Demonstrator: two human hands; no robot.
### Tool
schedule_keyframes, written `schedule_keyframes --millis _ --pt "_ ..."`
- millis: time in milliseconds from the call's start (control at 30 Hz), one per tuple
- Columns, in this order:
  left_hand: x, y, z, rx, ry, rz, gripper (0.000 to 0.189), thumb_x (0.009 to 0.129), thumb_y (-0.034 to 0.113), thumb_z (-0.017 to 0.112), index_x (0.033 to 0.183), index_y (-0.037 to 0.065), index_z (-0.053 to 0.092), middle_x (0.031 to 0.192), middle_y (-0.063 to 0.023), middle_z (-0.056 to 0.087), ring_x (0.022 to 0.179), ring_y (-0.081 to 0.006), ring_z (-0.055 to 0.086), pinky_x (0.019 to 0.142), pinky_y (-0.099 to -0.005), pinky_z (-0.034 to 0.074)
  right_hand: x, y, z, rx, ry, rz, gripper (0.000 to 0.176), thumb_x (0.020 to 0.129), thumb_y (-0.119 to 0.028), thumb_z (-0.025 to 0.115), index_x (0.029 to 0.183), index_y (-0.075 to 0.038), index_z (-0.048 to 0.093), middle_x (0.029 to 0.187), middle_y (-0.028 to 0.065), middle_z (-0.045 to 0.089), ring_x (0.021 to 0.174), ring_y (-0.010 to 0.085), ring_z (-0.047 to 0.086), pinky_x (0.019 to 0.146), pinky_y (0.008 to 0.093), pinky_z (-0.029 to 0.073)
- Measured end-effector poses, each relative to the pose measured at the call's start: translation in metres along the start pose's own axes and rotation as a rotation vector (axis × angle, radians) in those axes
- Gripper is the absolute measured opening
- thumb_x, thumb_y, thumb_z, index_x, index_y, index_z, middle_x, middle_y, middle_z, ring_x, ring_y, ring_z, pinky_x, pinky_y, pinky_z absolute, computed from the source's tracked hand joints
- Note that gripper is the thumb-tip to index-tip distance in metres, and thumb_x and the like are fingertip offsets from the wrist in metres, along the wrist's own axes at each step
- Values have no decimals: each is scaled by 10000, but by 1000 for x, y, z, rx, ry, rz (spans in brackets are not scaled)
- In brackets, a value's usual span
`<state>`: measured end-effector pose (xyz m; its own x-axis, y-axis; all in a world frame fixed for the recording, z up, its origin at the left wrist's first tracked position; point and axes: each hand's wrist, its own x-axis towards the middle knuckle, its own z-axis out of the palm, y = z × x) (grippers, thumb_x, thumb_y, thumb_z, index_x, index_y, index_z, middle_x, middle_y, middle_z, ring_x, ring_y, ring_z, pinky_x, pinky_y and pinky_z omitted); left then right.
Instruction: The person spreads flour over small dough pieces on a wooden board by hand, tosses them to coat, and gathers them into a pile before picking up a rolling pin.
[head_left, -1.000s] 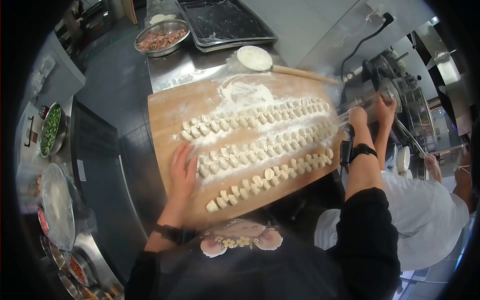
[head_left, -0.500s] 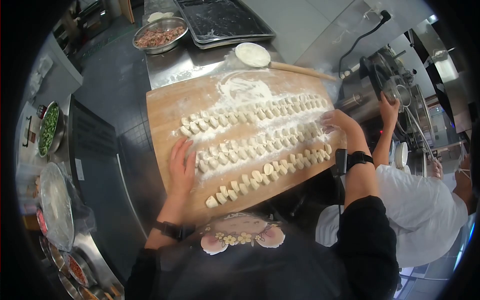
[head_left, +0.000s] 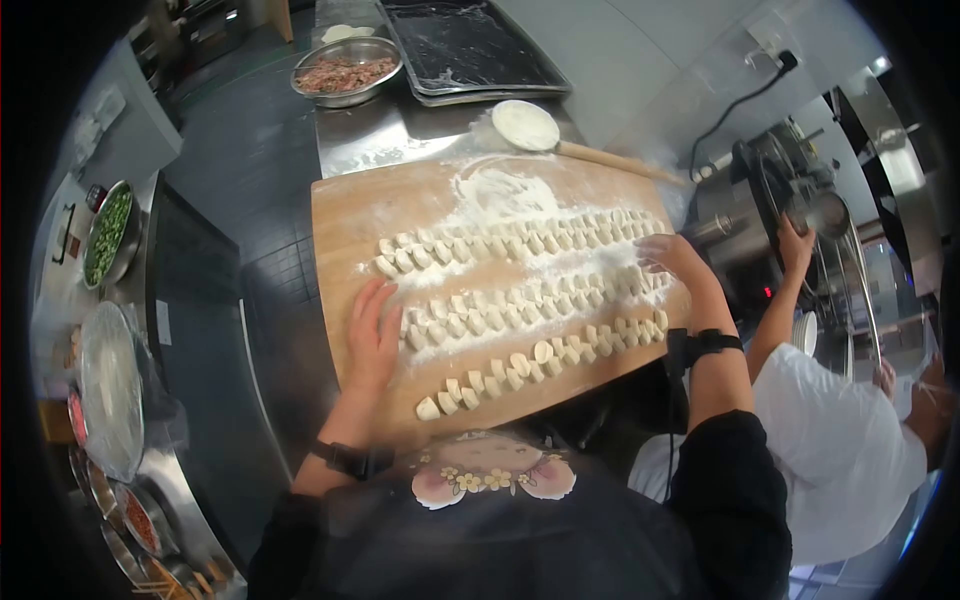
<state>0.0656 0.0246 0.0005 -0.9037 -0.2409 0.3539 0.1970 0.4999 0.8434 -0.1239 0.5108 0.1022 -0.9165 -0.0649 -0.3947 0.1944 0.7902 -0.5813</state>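
My left hand [head_left: 372, 335] is open, fingers spread beside the left row ends; my right hand [head_left: 678, 258] is at the right ends, and I cannot tell whether it grips anything. Dough pieces [head_left: 543, 352] lie in three bands on the smooth wooden board [head_left: 345, 215]. Likely light, soft, easily dented: hold by the sides. Shape: stubby, matte, dusted with powdery flour [head_left: 505, 195].

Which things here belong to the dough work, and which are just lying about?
Seemingly in the job:
dough pieces
wooden board
flour
left hand
right hand

Apparently just lying about, untouched:
black trays
chopped greens
mince
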Motion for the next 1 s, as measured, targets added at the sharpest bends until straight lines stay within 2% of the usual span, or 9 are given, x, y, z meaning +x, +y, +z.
schedule_keyframes --millis 33,67,100,167,200,400,500,733,1000 --pt "0 1 -1 -1 2 -5 291 916 122 593 1185 18 634 1311 -188 561 1236 -341 521 1042 -386 398 8 -9 5 259 -42 -76 251 894 -81 662 1127 13 672 991 144 712 845 178 702 695 277 546" --pt "0 2 -1 -1 4 -12 293 919 120 587 1190 18 630 1314 -188 558 1240 -343 518 1044 -386 396 23 -15 7 -23 -25 -119 352 927 -122 641 1264 -28 606 1158 155 673 1043 218 658 842 312 528" --pt "0 3 -1 11 18 -24 293 919 120 587 1190 18 630 1314 -188 558 1240 -343 518 1044 -386 396 29 -29 12 -27 -42 -132 352 927 -122 641 1264 -28 606 1158 155 673 1043 218 658 842 312 528" --pt "1 10 -2 15 17 -37 294 914 91 585 1195 16 626 1320 -188 554 1245 -338 517 1037 -377 405 33 -67 27 -269 -20 -377 468 946 -123 603 1399 -82 495 1361 153 568 1236 281 551 1015 371 447" --pt "0 13 -2 28 28 -52 294 914 91 585 1195 16 626 1320 -188 554 1245 -338 517 1037 -377 405 45 -75 29 -262 -214 -427 580 955 -133 580 1493 -141 364 1555 148 338 1426 307 326 1160 398 268" --pt "2 25 -1 82 76 -119 306 886 26 590 1189 16 630 1310 -177 564 1212 -319 546 989 -354 442 147 -79 46 -471 -435 -678 708 928 -122 593 1541 -137 240 1611 196 138 1490 355 125 1209 410 131" --pt "4 26 2 98 71 -209 309 866 19 597 1172 3 631 1292 -178 573 1170 -326 565 968 -363 452 166 -90 43 -635 -431 -874 743 893 -147 632 1533 -121 256 1597 231 147 1480 387 141 1207 434 141" --pt "12 31 3 223 0 -130 318 812 12 619 1128 -17 632 1238 -178 589 1135 -353 563 974 -389 439 194 -97 64 -756 -403 -1218 871 796 -318 727 1521 -122 285 1603 184 167 1467 386 186 1203 455 172" --pt "17 32 3 277 -63 -135 317 811 41 628 1125 -6 633 1242 -181 586 1163 -369 546 997 -430 424 189 -160 124 -668 -501 -1417 900 776 -369 739 1520 -136 288 1584 151 239 1452 336 242 1202 454 195"
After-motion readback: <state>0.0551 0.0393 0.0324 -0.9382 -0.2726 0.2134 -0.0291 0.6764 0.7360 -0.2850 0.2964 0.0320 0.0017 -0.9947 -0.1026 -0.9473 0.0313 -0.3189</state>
